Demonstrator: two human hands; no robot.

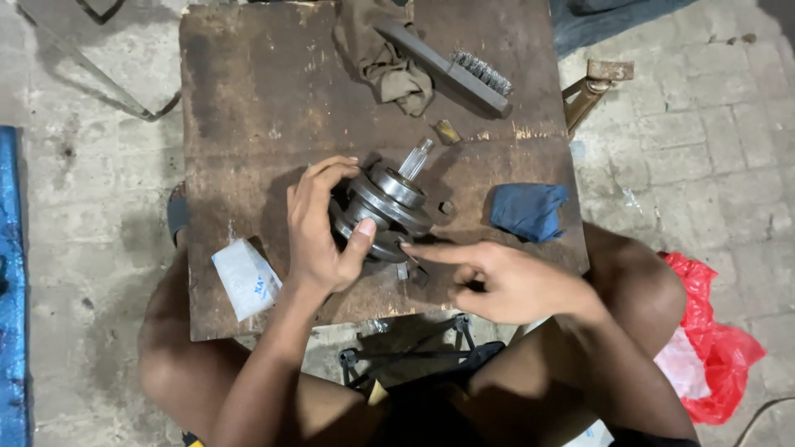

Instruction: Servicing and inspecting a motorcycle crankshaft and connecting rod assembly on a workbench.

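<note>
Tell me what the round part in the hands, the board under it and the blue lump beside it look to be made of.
Round part: likely steel, grey with a dull machined shine on its rings and shaft.
Board: probably rusty metal plate, brown, stained and scratched; worn wood cannot be ruled out.
Blue lump: cloth, soft and matte with crumpled folds.

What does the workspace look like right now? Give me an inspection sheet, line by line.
Surface: worn, rust-brown board, stained and scratched, resting over the person's lap.
Job's things: metal crankshaft assembly lying tilted on the board, shaft end pointing up and away.
Clutter: wire brush lying on a khaki rag; blue cloth; white packet at the near left edge.
Grippers: left hand wrapped around the assembly; right hand with index fingertip touching its lower edge.
Cables: nothing seen.
Surroundings: paved stone floor; red plastic bag; blue sheet at left.
</note>
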